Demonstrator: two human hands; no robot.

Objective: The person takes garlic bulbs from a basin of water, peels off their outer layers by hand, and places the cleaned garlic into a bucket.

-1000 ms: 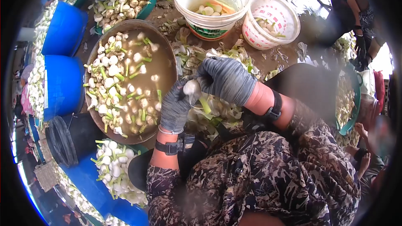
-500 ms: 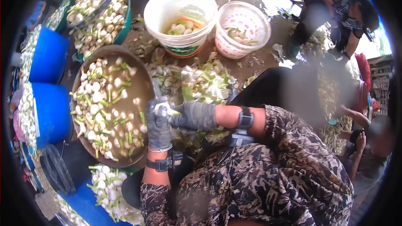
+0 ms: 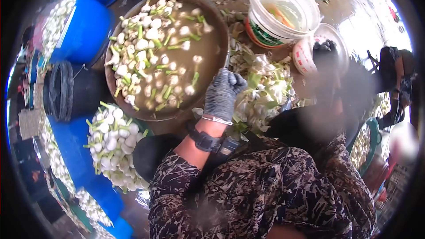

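My left hand (image 3: 222, 96), in a grey glove, is curled closed beside the right rim of a round basin (image 3: 176, 117). Anything inside its fingers is hidden. Garlic bulbs with green stems (image 3: 152, 33) float in the basin's brown water. Farther right, my right hand (image 3: 325, 49) reaches over the small white bucket with red print (image 3: 303, 57); its dark fingers are blurred, and any held object cannot be made out. Between the basin and the buckets lies a heap of peeled leaves and skins (image 3: 261, 88).
A larger white bucket (image 3: 270, 17) stands behind the small one. Blue tubs (image 3: 86, 26) and a black bucket (image 3: 79, 89) line the left. A pile of white bulbs (image 3: 115, 146) sits at the lower left. Another person (image 3: 394, 73) is at the right edge.
My hands were together around a white bulb; now they are apart. My right hand has moved to the small bucket, and the bulb is out of sight. The view has shifted.
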